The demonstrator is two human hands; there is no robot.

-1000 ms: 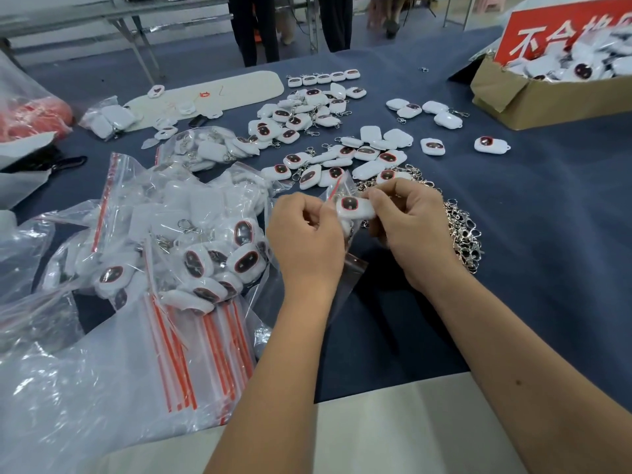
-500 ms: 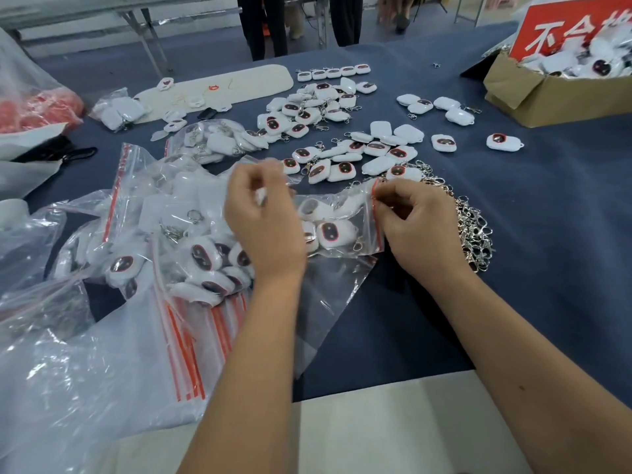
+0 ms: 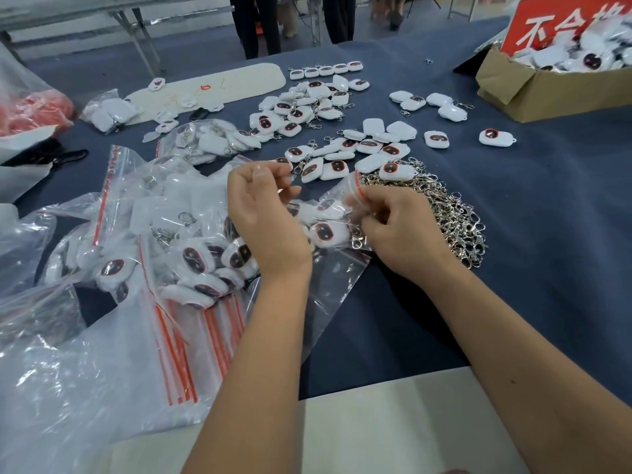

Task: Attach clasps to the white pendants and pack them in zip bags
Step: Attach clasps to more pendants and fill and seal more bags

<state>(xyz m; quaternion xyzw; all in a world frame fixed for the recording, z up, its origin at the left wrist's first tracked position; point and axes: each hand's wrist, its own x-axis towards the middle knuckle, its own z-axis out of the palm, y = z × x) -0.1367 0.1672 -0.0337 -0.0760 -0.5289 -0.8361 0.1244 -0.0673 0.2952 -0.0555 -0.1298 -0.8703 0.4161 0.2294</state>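
Head view: blue counter [image 3: 530, 234] in a workroom, cardboard box [image 3: 533, 94] at 1 o'clock, filled bags [image 3: 164, 241] at 9, many loose pendants [image 3: 342, 148] at 12 still unpacked, clasp pile [image 3: 455, 217] at 3. Centre: zip bag [image 3: 328, 234] holding pendants, left hand [image 3: 263, 213] and right hand [image 3: 396, 227] each with grip pinching its red-striped mouth, seal seemingly unfinished.

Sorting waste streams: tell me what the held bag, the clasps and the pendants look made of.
Zip bag: thin clear plastic film, glossy, crinkled, red seal strip. Clasps: likely metal, shiny silver glints. White pendants: probably hard plastic, smooth with dark inset; not certain.
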